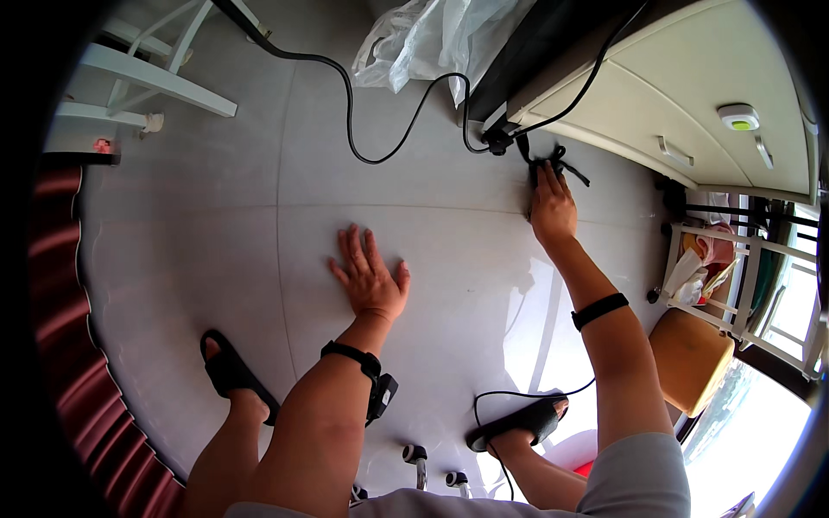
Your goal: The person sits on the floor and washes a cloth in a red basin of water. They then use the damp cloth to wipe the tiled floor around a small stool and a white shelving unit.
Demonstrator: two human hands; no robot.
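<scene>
My left hand (370, 278) is palm down against the grey tiled floor (214, 259), its fingers spread and nothing in it. Further forward and to the right, my right hand (555, 210) has its fingers together over a dark bundle with black straps (558, 155), near the foot of a cream cabinet (699, 97). Its loose ends stick out past my fingertips. My right thumb and much of the bundle are hidden under the hand. Just left of the bundle, a black cable (414, 133) runs in bends over the floor to a black connector (497, 141).
A clear plastic bag (427, 45) lies beside a dark panel. White metal legs (155, 78) stand at upper left, a dark red pleated surface (71, 311) at left. On the right are a wheeled white rack (709, 236) and a tan stool (690, 356). Chair casters (414, 454) show below me.
</scene>
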